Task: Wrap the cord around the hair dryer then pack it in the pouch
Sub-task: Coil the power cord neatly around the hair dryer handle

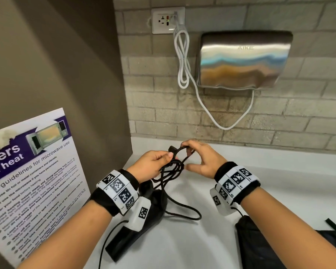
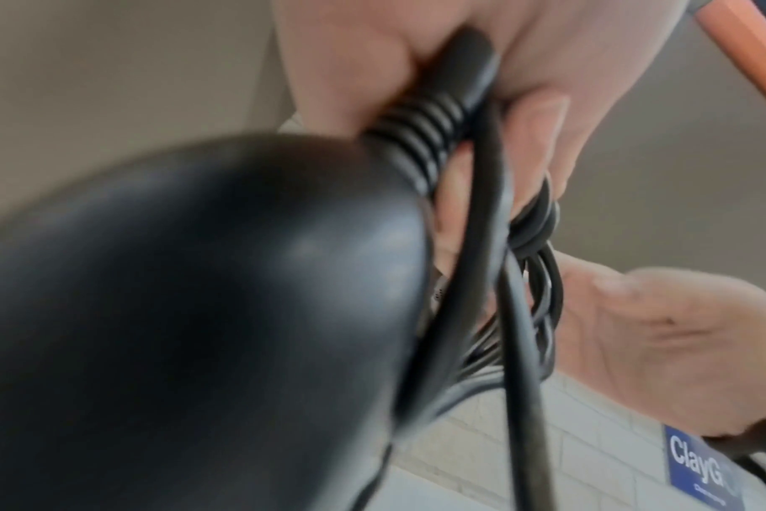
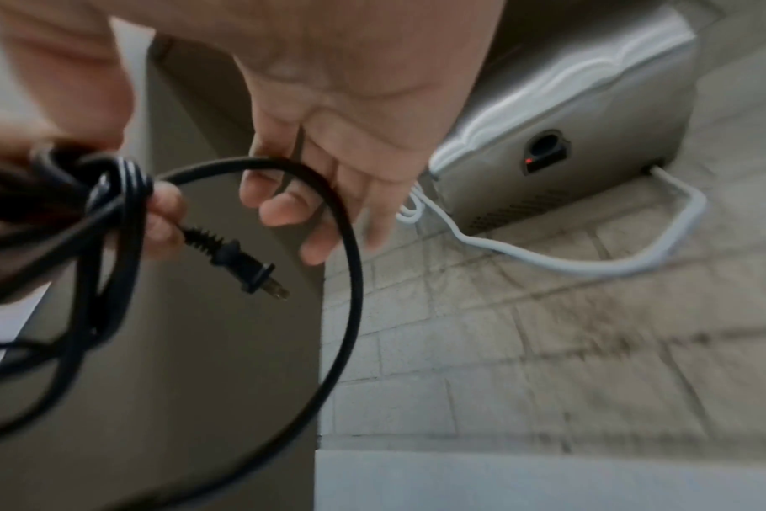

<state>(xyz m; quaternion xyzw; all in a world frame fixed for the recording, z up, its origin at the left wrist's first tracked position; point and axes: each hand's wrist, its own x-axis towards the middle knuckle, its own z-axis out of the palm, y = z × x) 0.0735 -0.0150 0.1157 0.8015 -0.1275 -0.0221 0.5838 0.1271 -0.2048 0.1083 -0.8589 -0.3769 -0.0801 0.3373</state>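
A: Where is the hair dryer point(image 1: 136, 226) found?

B: On the counter point(image 1: 202, 245), under the left wrist, its long axis running toward the person. The cord point(image 1: 175, 167) bundle is pinched above it by the left hand point(image 1: 153, 164).

A: And the right hand point(image 1: 202, 162)?

B: A loop near the plug point(image 3: 241, 266) is hooked by its loosely curled fingers. The pouch point(image 1: 260, 243) is seen nearer the right arm.

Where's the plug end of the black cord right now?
In the right wrist view the plug hangs free at centre-left, just below the right hand's fingers, sticking out from the cord bundle that the left hand pinches.
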